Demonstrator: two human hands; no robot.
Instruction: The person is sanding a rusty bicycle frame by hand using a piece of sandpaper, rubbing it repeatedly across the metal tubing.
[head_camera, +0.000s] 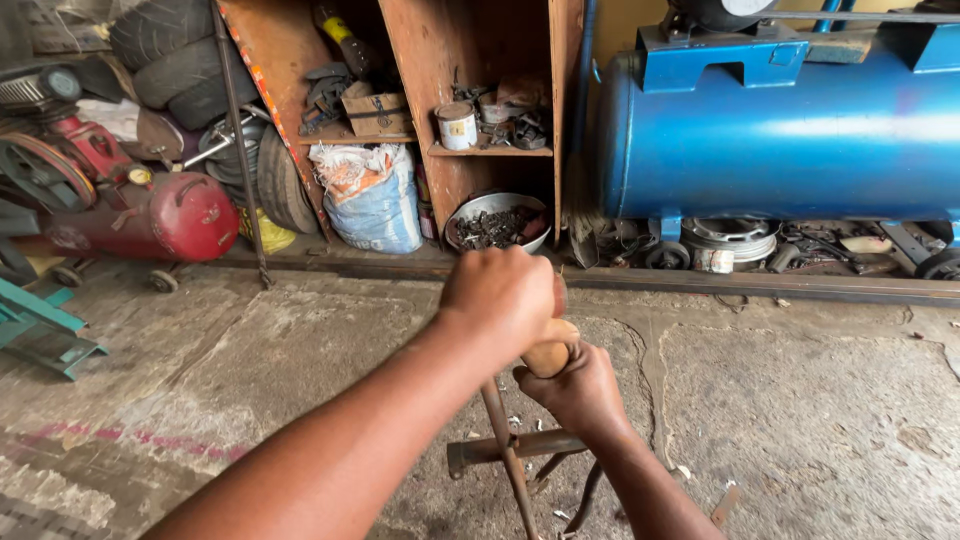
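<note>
Both of my hands grip the wooden handle (548, 356) at the top of a rusty metal rod (505, 450) that runs down to a rusty frame with a crossbar (515, 446) on the concrete floor. My left hand (500, 297) is closed over the top of the handle. My right hand (575, 388) is wrapped around it just below. Most of the handle is hidden by my fingers. The lower end of the tool runs out of the bottom of the picture.
A large blue compressor tank (790, 130) lies at the back right. A wooden shelf unit (480, 100) holds tins and a bowl of metal parts (497, 225). A red compressor (150, 215), tyres (180, 55) and a sack (372, 200) stand at left.
</note>
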